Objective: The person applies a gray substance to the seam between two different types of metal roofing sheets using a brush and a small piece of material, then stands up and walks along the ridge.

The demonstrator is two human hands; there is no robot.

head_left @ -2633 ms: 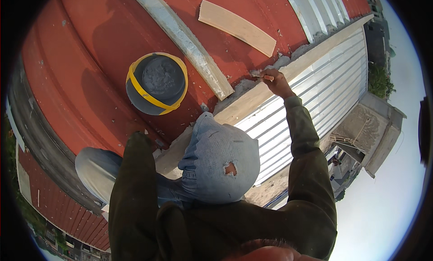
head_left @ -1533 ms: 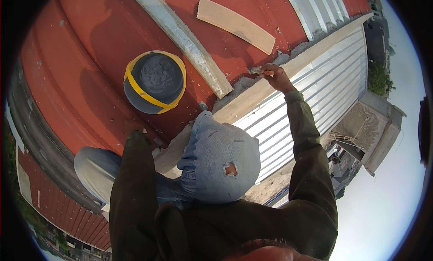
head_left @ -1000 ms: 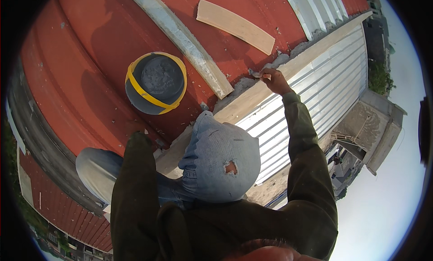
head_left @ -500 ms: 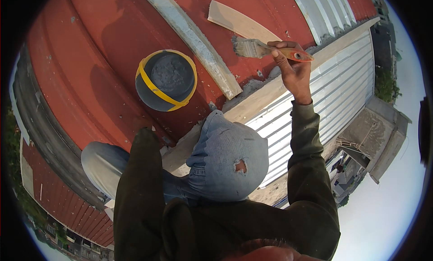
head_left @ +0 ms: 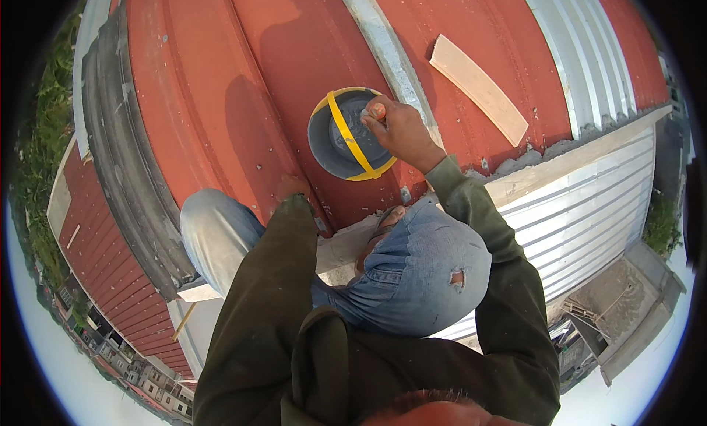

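Round grey yellow-handled bucket [head_left: 322, 141] by red metal roof's edge [head_left: 340, 217], your right hand [head_left: 403, 133] clutching half-hidden paintbrush [head_left: 378, 111], left hand [head_left: 292, 187], grip unclear.

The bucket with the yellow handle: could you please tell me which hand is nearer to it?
Right. The right hand is over the right side of the bucket; the left hand is apart from it, lower left in the picture.
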